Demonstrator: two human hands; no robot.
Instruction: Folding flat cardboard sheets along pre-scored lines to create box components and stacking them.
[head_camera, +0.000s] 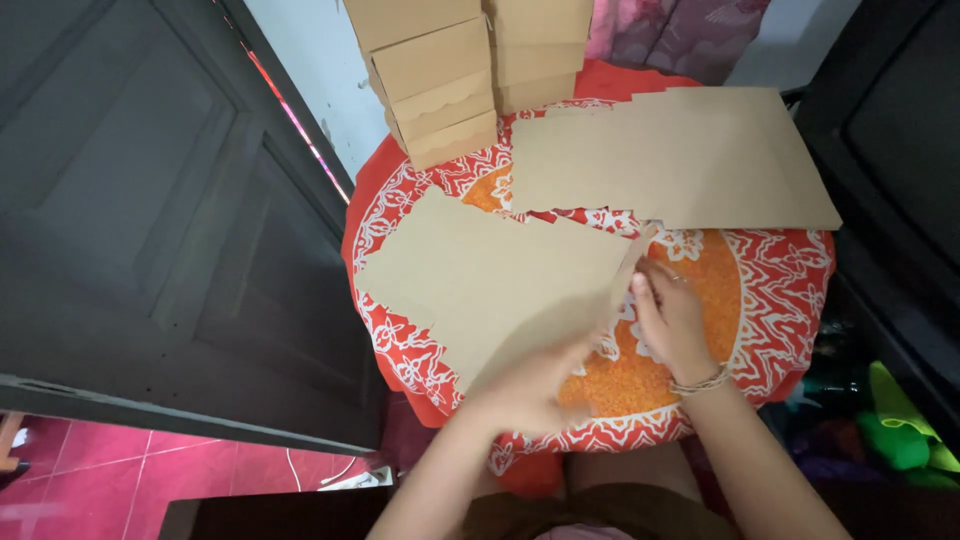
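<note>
A dark panelled door (150, 220) fills the left of the head view, its matt surface leaning over a glossy pink tiled floor (90, 470); a white wall (310, 60) rises behind, and dark furniture (890, 130) closes in on the right, with green plastic items (895, 425) low beside it; between them sits a small round table under a red-and-orange cloth (770, 290) printed with white lace-like patterns — the cloth drapes over the rim; at the far edge of the table stand two stacks of folded brown cardboard boxes (440, 80), their lids cut with scalloped edges; just right of them lies a pile of flat cardboard sheets (690, 160), smooth and plain, overhanging the table's far right side; nearer the person, a single flat cardboard blank (490, 280) lies tilted across the left half of the cloth, its notched lower edge reaching over the table's rim and its right-hand flap raised upright; the left hand (530, 390) lies blurred over the near right corner of the blank, fingers spread flat and pressing down rather than curled about it; the right hand (670, 320) — a thin beaded bracelet (700, 382) on its wrist — meets the raised flap, fingertips pinched on the flap's edge, the rest of the hand loosely curled above the orange centre of the cloth.
</note>
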